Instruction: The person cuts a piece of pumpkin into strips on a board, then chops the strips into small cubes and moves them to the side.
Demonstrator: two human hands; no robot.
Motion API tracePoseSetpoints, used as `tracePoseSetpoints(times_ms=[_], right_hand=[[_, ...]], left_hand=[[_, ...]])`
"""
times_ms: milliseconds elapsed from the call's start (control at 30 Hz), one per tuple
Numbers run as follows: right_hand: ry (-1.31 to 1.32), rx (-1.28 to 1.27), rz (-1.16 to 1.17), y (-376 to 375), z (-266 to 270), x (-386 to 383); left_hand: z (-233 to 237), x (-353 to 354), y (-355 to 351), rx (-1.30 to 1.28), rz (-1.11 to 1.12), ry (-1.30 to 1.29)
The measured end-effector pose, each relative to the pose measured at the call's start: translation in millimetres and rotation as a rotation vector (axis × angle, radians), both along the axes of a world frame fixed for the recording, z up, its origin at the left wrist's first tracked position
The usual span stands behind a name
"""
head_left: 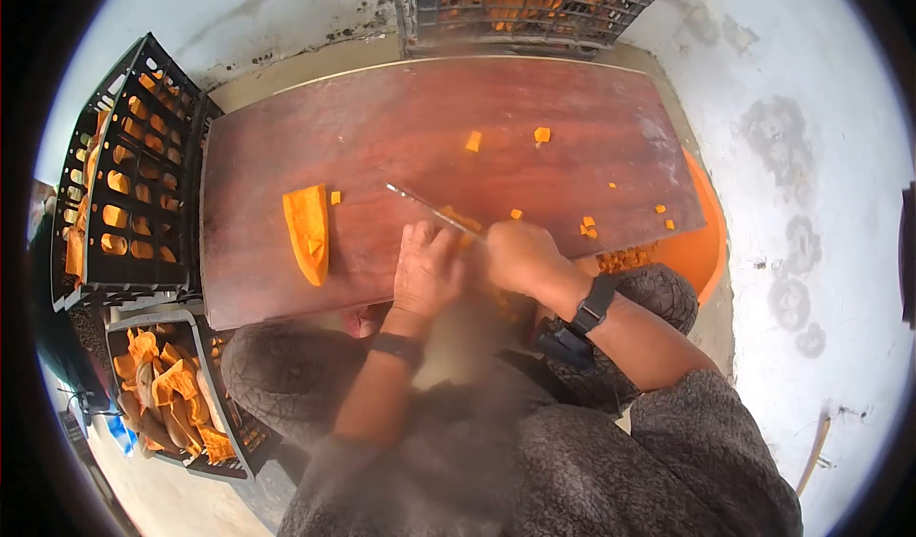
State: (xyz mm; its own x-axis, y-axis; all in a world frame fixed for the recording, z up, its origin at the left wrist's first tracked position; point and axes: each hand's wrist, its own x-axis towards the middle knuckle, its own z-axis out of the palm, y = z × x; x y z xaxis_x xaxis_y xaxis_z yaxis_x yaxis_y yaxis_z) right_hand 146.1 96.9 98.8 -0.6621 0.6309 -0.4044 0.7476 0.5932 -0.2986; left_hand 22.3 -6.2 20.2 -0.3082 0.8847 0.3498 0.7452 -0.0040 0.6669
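My right hand [525, 258] is closed round the handle of a knife [420, 199], whose blade points left and away over the reddish-brown board. My left hand [426, 265] is beside the blade with its fingers bent down on a piece of orange pumpkin, mostly hidden by the hand and the knife. Some orange flesh [460, 218] shows along the blade's far side. To the left lies a large pumpkin wedge [306, 234] with a small cube [336, 197] beside it. Another cube [516, 214] sits just beyond my right hand.
Loose cubes [589, 227] are scattered on the right of the board [382, 107]. An orange tub [706, 231] with cut pieces stands under its right edge. Black crates of pumpkin stand at the left [134, 165] and back [534, 7]. A lower crate [224, 413] holds peelings.
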Motion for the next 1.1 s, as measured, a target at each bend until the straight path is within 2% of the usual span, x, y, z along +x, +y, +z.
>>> tracePoseSetpoints(times_ms=[67,267,400,467,633,800,933,1100], right_hand=[[-0.076,-0.03,-0.005,2,7,-4],[-0.074,-0.048,0.013,11,23,-14],[-0.012,-0.003,0.049,-1,4,-19],[-0.01,0.094,0.004,-8,-11,-32],[0.061,0.047,-0.048,-1,-6,-28],[0.053,0.082,0.004,0,4,-15],[0.102,0.065,-0.063,-7,24,-3],[0.088,0.018,-0.01,-14,42,15]], left_hand=[[1,0,0,-0.036,0.025,-0.006],[-4,0,1,0.028,0.013,0.02],[-2,4,-2,-0.01,0.045,0.029],[-10,0,0,0.064,0.034,-0.004],[-10,-2,-4,0.06,0.019,-0.025],[-12,-2,-3,0.14,0.017,-0.039],[-9,0,-7,0.091,0.042,-0.014],[-7,1,-5,0.071,0.05,0.006]])
